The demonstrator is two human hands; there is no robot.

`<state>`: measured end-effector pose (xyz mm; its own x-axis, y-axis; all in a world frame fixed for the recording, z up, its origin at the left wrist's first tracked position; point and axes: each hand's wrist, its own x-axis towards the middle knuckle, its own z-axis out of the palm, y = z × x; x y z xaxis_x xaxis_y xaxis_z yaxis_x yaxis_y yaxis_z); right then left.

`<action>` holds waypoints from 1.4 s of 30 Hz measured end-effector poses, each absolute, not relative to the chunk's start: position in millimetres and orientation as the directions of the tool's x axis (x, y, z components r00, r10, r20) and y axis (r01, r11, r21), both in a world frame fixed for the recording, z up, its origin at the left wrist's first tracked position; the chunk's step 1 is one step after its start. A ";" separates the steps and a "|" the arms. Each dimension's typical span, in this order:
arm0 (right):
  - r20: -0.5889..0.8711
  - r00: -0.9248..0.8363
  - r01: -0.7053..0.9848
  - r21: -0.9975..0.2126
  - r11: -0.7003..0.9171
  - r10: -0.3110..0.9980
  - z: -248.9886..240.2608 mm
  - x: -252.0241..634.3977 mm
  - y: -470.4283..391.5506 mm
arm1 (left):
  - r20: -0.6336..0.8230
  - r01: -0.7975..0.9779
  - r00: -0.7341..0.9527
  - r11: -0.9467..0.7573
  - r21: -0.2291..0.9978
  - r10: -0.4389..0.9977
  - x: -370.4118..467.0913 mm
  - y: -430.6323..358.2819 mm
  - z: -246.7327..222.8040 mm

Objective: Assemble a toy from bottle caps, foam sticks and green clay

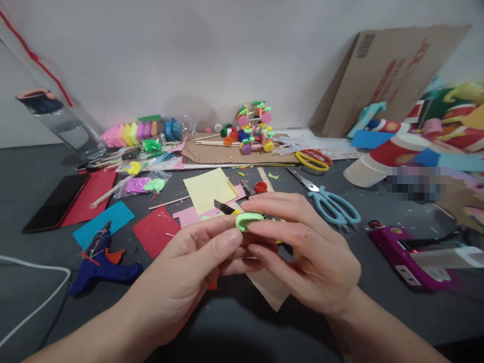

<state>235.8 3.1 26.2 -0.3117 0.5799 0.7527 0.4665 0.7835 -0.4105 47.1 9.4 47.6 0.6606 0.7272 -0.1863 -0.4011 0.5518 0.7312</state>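
A small light green ring-like piece [248,221] is held up between both hands at the middle of the view. My left hand [200,257] pinches its left side between thumb and fingers. From the right, my right hand [306,242] has its fingertips on the piece, one of them at its opening. Just behind the hands lie a cutter with a black blade [224,207], a yellow paper sheet [206,191] and a red ring-shaped cap [260,187]. Brown paper [270,290] shows below the fingers.
Blue-handled scissors [333,204] lie right of centre, near a purple power strip [408,257]. A blue glue gun [104,264] rests at left. Behind stand a colourful stick model [254,126], a clear bottle [62,121], a paper cup [363,171] and leaning cardboard [393,80].
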 end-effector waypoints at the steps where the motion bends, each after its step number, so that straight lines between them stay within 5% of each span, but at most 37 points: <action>1: 0.749 -0.311 0.453 -0.425 0.784 0.585 25.7 235.0 3.0 | -0.198 -0.389 0.650 0.545 0.743 0.734 47.5 10.0 47.0; 11: 0.693 -0.233 0.351 -0.594 0.724 0.682 18.2 236.3 2.8 | -0.256 -0.300 0.587 0.500 0.812 0.768 43.2 13.7 47.3; 42: 0.711 -0.276 0.437 -0.506 0.743 0.647 21.5 236.9 3.3 | -0.213 -0.065 0.568 0.301 0.951 0.795 33.4 19.2 40.5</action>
